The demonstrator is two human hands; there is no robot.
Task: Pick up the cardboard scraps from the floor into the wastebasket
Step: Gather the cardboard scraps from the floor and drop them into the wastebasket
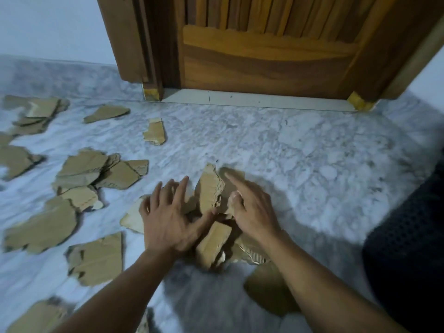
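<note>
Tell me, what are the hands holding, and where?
Nothing plainly. The left hand lies spread on the scrap pile; the right hand touches its other side, grip too blurred to tell.

No readable text anywhere

Two hands meet over a heap of cardboard scraps (pixel 209 191) on the grey marbled floor (pixel 300 150). The left hand (pixel 168 219) presses on the heap's left side with fingers spread and straight. The right hand (pixel 252 212) lies against its right side, forefinger straight, the other fingers too blurred to read. More loose scraps (pixel 81 169) lie toward the floor's left edge. A wooden door (pixel 264 58) stands at the far edge, and a dark mesh wastebasket (pixel 408 248) at the right edge.
</note>
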